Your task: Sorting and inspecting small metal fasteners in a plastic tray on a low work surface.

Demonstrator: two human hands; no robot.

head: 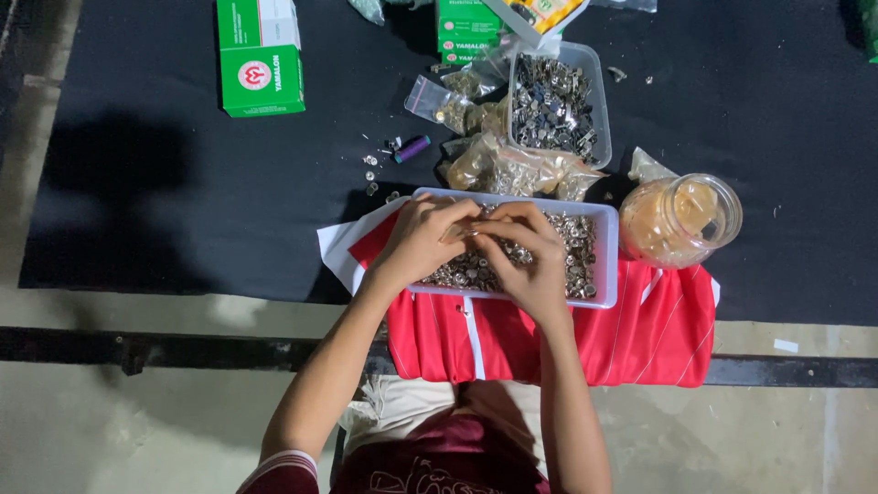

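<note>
My left hand [422,236] and my right hand [529,258] meet over a shallow white tray [605,265] filled with several small silver metal parts [578,247]. The fingertips of both hands press together around one small metal piece above the tray; the piece is mostly hidden by my fingers. The tray rests on a folded red garment with white stripes [640,338] at the near edge of the black-covered table [165,183].
A clear jar lying on its side [681,220] sits right of the tray. Behind are a clear tub of dark metal parts [553,105], plastic bags of small parts [512,169], a purple cylinder [412,148], loose bits, and green and white boxes [260,57].
</note>
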